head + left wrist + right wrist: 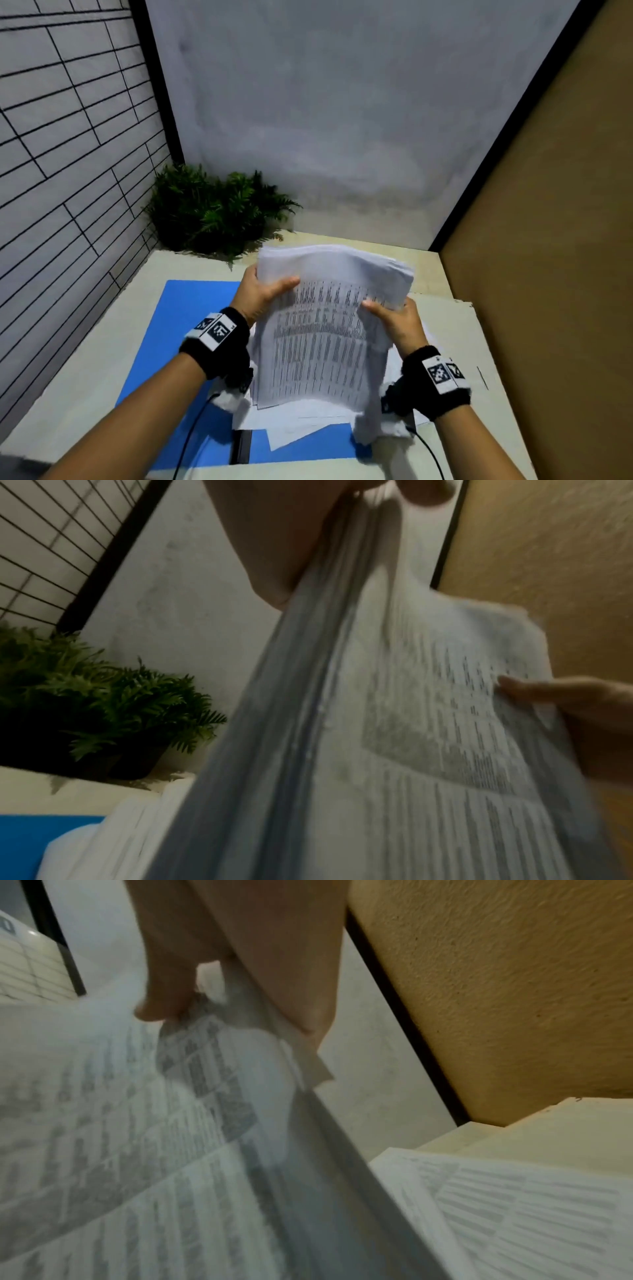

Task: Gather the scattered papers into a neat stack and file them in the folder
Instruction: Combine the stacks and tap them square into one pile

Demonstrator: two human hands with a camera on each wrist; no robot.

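Observation:
A thick stack of printed papers (325, 325) stands nearly upright over the open blue folder (164, 359). My left hand (263, 291) grips the stack's left edge, thumb on the front sheet. My right hand (394, 318) pinches its right edge. In the left wrist view the stack's edge (291, 723) runs down the middle, with the right hand's thumb (534, 691) on the page. In the right wrist view the printed sheets (120, 1137) bend under my thumb (161, 1007). Several loose sheets (308, 428) lie flat on the folder beneath the stack.
A green potted plant (212, 212) stands in the back left corner of the cream table (85, 359). A brown partition (548, 240) walls off the right side. The folder's black clip (241, 445) shows near the front edge. More printed sheets (514, 1204) lie at the right.

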